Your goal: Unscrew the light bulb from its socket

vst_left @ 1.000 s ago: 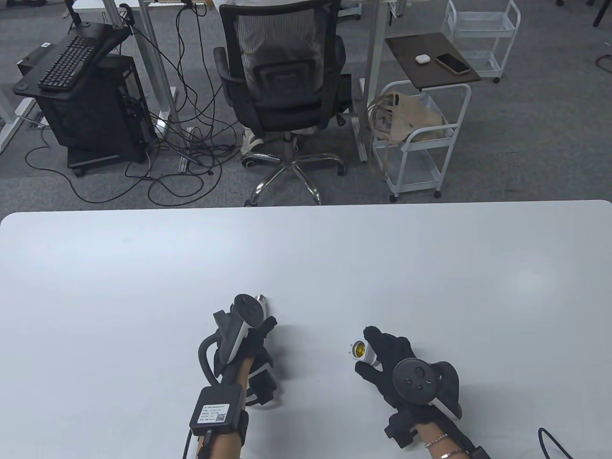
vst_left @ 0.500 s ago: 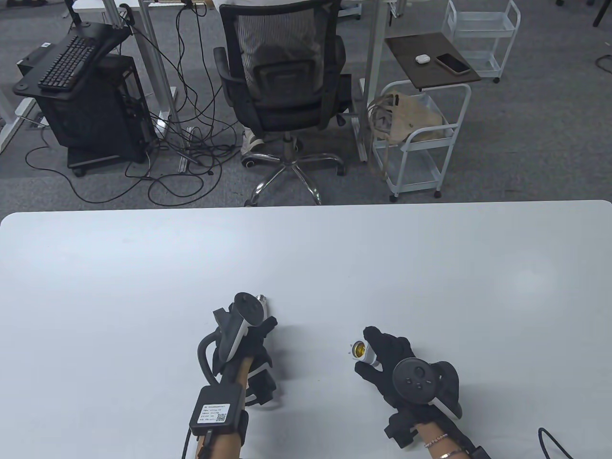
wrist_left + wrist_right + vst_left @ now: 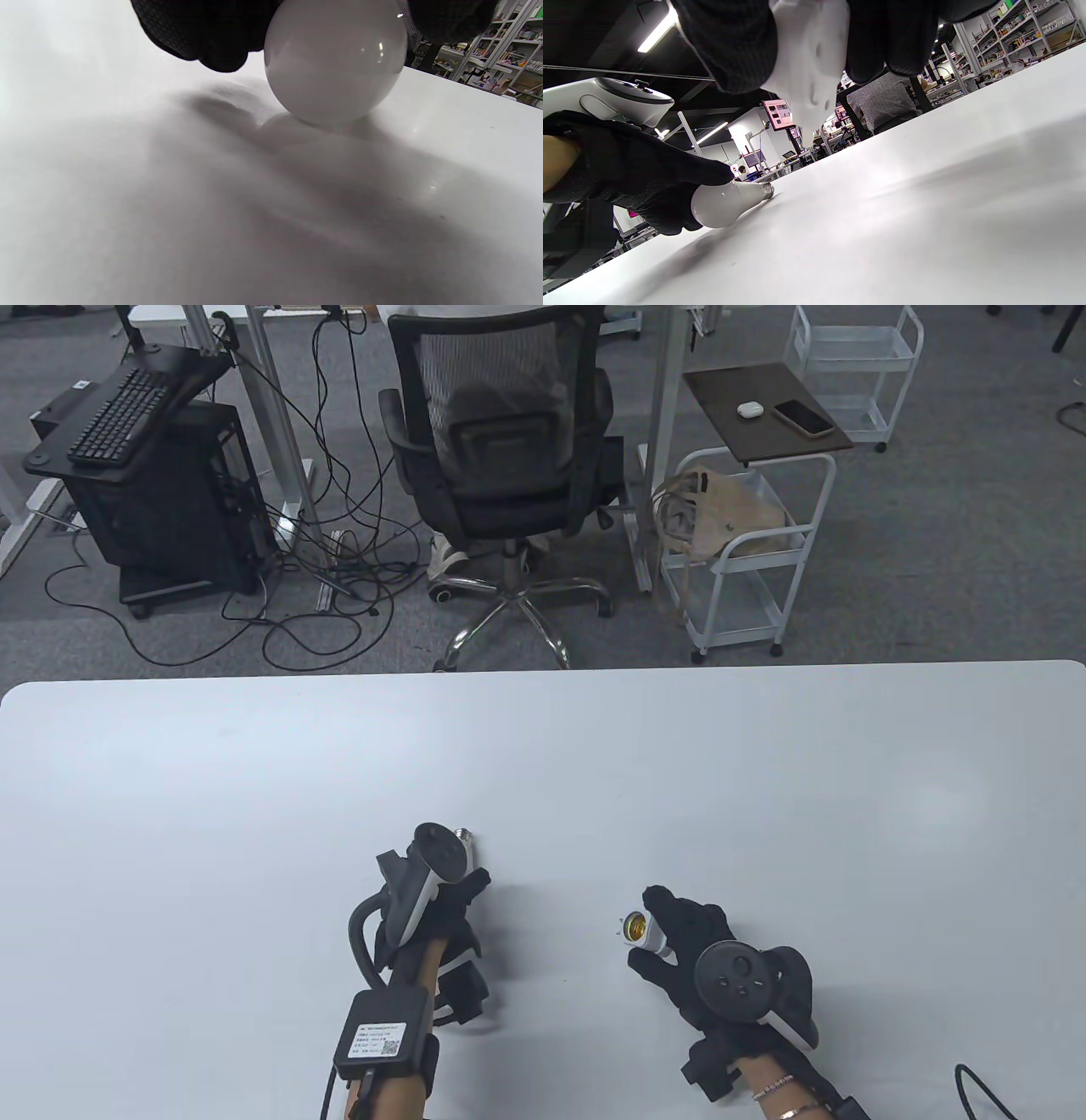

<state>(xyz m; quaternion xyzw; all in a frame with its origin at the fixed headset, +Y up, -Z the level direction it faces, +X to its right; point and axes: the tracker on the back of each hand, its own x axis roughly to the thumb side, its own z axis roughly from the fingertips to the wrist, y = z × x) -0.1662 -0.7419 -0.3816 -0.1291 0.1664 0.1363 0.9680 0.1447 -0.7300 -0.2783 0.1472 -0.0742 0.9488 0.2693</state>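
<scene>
The white light bulb (image 3: 335, 63) lies on its side on the white table (image 3: 543, 780), apart from the socket. My left hand (image 3: 441, 899) grips its globe; its metal screw base (image 3: 464, 836) sticks out beyond the tracker. It also shows in the right wrist view (image 3: 725, 202), resting on the table under my left fingers (image 3: 649, 169). My right hand (image 3: 679, 937) holds the white socket (image 3: 638, 929), its brass opening facing left toward the bulb. In the right wrist view the socket (image 3: 808, 63) sits between my gloved fingers (image 3: 734, 46), just above the table.
Beyond the table's far edge stand a black office chair (image 3: 505, 458), a white cart (image 3: 747, 543) with a phone and earbuds case on top, and a computer stand with a keyboard (image 3: 127, 415). A black cable (image 3: 984, 1090) lies at the table's bottom right.
</scene>
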